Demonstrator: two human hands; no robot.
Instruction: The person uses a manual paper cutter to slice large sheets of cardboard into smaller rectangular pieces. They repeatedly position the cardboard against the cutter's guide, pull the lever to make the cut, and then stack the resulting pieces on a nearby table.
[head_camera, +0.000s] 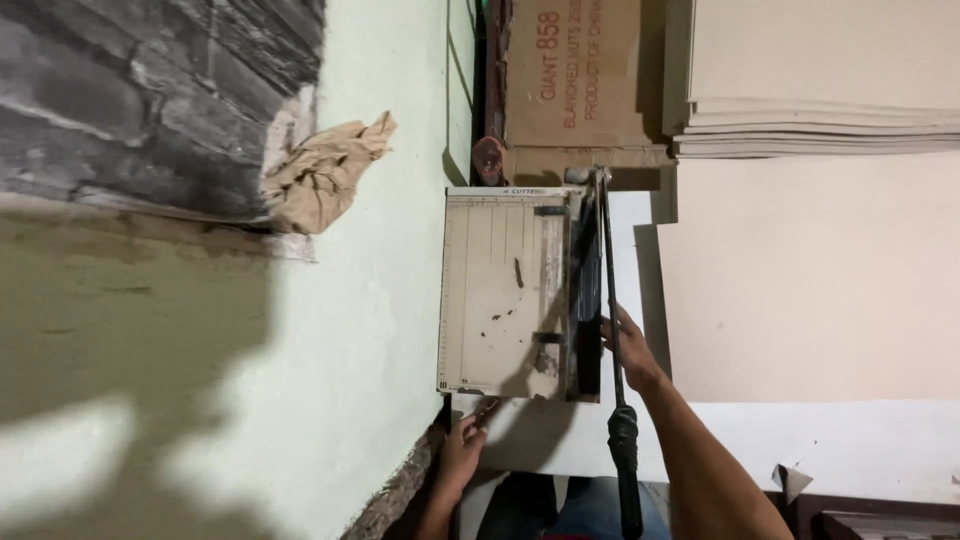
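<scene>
Clearly stiff and heavy, the paper cutter (505, 290) is steadied at its near edge by the left hand (462, 452), fingers pinched there, while the right hand (628, 350) rests curled beside its long blade lever (612, 330), best gripped at the dark handle (624, 440).

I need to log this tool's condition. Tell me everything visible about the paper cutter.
The paper cutter is a pale rectangular board with grid lines, stained and scuffed. Its long dark blade arm runs along the right edge, ending in a black handle. The right hand rests on the arm; the left hand is at the near edge.
</scene>
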